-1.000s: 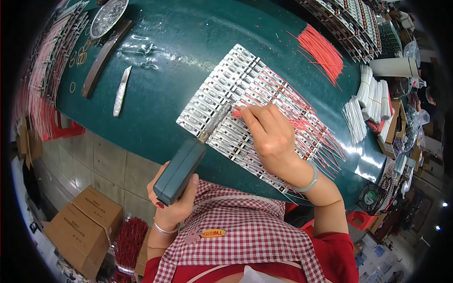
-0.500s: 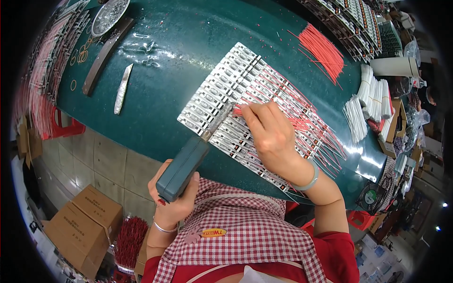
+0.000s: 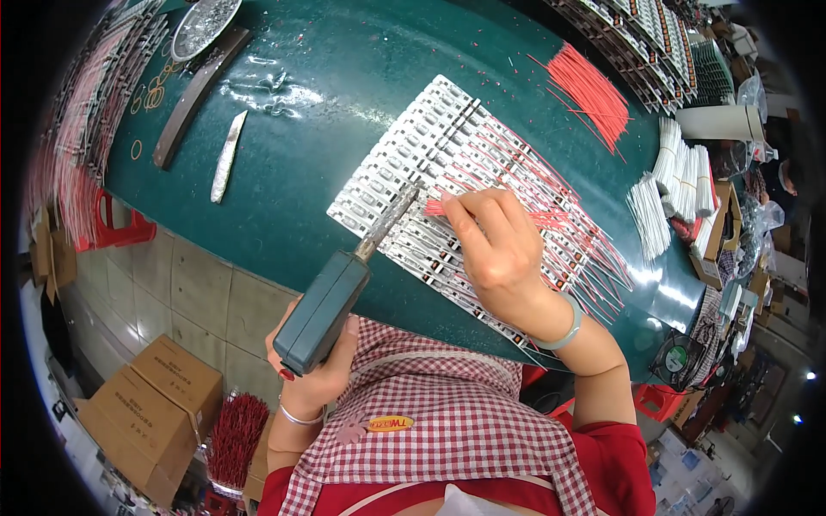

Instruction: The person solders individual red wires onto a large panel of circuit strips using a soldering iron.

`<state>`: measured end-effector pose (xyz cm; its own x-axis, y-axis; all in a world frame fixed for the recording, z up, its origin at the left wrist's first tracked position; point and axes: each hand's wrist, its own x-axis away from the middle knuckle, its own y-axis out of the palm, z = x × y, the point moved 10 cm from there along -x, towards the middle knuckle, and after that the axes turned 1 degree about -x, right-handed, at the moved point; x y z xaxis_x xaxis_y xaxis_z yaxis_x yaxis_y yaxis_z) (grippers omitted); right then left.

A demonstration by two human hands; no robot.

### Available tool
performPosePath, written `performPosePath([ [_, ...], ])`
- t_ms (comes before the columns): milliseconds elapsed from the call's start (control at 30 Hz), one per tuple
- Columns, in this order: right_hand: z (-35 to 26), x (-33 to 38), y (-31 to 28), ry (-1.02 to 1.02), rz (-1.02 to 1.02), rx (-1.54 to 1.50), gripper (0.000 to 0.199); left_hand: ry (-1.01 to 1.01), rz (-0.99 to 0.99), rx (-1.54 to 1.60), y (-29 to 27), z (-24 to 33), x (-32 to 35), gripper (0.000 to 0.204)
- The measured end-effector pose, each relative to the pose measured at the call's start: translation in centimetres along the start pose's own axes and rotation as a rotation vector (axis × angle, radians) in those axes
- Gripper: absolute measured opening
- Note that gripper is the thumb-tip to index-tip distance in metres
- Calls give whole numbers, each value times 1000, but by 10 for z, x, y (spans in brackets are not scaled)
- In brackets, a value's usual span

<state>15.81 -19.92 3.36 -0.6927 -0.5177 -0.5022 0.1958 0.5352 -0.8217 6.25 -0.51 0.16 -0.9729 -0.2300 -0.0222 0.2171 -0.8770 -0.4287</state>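
1. A slip of the green tool (image 3: 323, 311) could scorch the red wires (image 3: 433, 207), if its metal tip (image 3: 390, 222) is hot.
2. Left grip (image 3: 320, 370) clasps the tool; the tip lies far and right of it, at the white panel (image 3: 387, 176).
3. Right grip (image 3: 499, 249) pinches the wires; their ends jut left, over the panel on the desk (image 3: 280, 219).

Bright, cool light falls on the green surface (image 3: 284, 206), leaving white glare at its upper left and right end. Fisheye distortion curves its edges, and the outer rim fades to black. Wires (image 3: 76, 193) at far left look smeared; the middle is sharper.
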Motion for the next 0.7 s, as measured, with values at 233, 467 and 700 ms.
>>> performPosePath([
  [233, -2, 5, 8, -19, -53, 15, 34, -14, -35, 3, 2, -1, 1, 21],
  [467, -3, 4, 12, -20, -78, 22, 33, -19, -78, -32, 5, -1, 1, 19],
  [700, -7, 4, 11, -32, -84, 46, 33, 7, -95, -55, 5, -1, 5, 19],
])
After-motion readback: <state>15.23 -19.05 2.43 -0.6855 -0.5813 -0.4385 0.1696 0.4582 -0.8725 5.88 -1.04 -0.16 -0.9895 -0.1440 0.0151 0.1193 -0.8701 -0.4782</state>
